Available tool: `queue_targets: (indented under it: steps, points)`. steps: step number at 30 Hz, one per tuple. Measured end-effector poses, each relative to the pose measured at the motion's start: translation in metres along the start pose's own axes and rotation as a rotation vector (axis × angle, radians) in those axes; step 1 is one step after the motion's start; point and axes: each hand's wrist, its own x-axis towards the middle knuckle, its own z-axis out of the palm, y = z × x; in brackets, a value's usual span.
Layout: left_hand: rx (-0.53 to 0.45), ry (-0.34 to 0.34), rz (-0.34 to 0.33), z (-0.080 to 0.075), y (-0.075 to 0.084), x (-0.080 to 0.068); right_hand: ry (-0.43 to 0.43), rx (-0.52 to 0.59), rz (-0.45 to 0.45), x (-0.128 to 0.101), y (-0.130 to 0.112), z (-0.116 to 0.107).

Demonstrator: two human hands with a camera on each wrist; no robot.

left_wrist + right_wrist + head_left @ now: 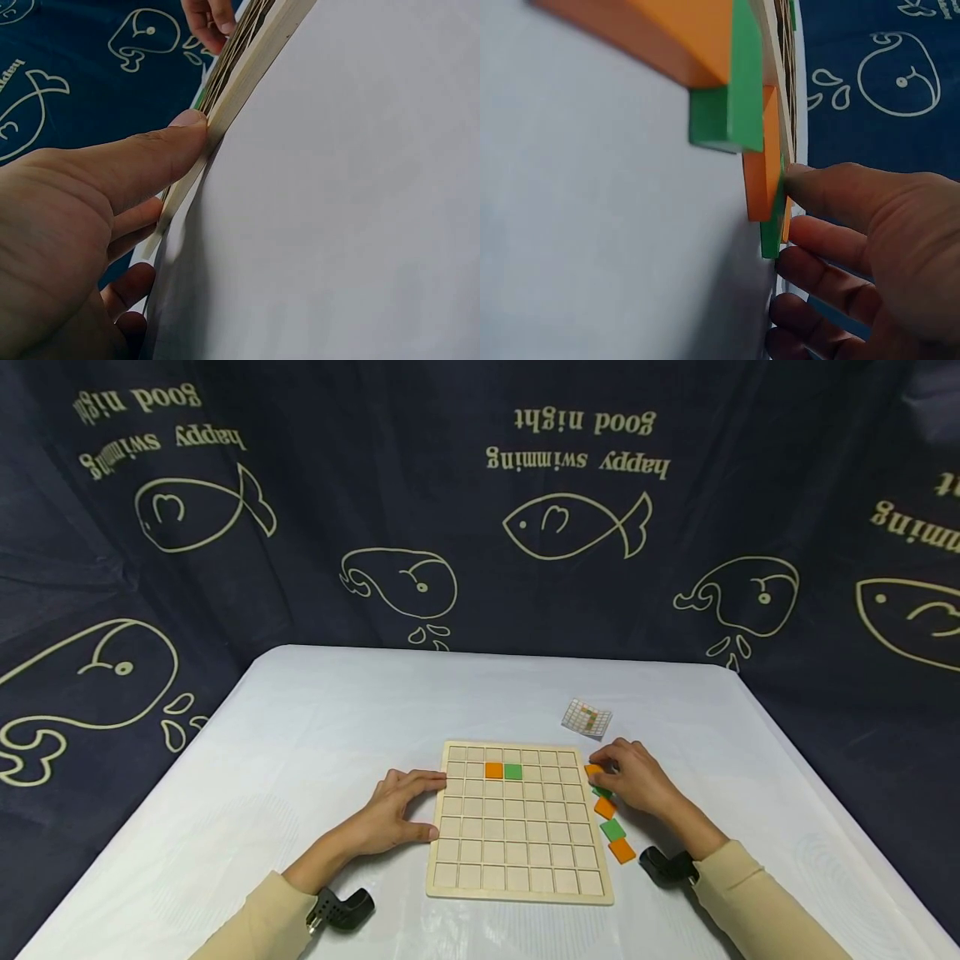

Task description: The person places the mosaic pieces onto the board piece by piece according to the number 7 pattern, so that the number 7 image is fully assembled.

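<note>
I take the wooden grid board (520,827) as my landmark; it lies flat on the white table (300,735), its shallow square cells in rows. At its left edge my left hand (397,814) rests with fingers loosely spread: the fingertips lie on the upper part of that edge and the thumb (161,146) presses flat against the board's side wall, as the left wrist view shows plainly. It pinches nothing; it only touches the board.

Inside the board, two cells hold pieces: an orange tile in the board (493,770) sits in the second row from the far edge, and a green tile in the board (513,771) fills the cell just to its right, the two touching. Every other cell I can see is bare wood.

Just off the board's right edge, near its far corner, my right hand (633,777) lies with fingers curled narrowly, pinching an orange tile (594,769) between thumb and fingertips. In the right wrist view the thumb touches the tiles' edges, though I cannot tell which tile exactly. Beside the right edge, nearer to me, loose tiles run in a line: a green one partly under the hand, then a loose orange tile (604,807), a loose green tile (612,829) and a last orange tile (622,850).

Beyond the board's far right corner, apart from it, lies a small pattern card (587,717).
</note>
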Motion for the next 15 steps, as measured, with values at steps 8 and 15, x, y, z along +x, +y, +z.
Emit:
queue_targets:
  steps: [8, 15]
  points:
    - [0.001, -0.001, 0.006, -0.0005, 0.0, -0.0006, 0.011, -0.032, -0.013, 0.0033, 0.0003, 0.002]
    - [0.002, 0.004, 0.017, 0.0003, -0.0008, 0.0002, 0.046, -0.03, -0.017, 0.0039, 0.0039, 0.0021]
